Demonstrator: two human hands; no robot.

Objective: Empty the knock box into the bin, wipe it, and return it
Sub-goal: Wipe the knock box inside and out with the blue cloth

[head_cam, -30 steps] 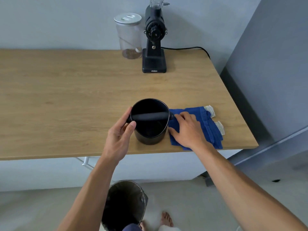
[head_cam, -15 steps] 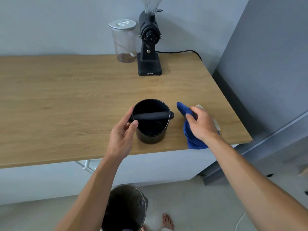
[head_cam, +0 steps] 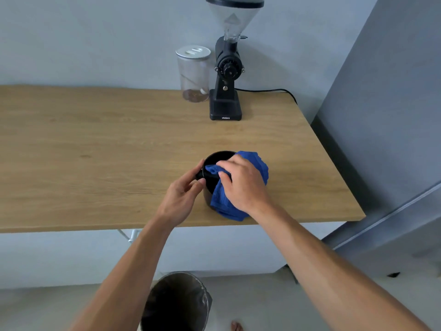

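Observation:
The black round knock box stands upright near the front edge of the wooden table. My left hand grips its left side at the end of the knock bar. My right hand holds a blue cloth bunched over the box's top and right side, with a corner of cloth lying on the bar. Most of the box is hidden by the cloth and my hands. A dark bin stands open on the floor below the table edge.
A black coffee grinder with a clear hopper stands at the back of the table, its cable running right. A clear jar with a metal lid sits to its left. A grey cabinet borders the table's right end.
My right hand lifted the blue cloth off the table to the right of the box and brought it left onto the box's top. My left hand stayed on the box.

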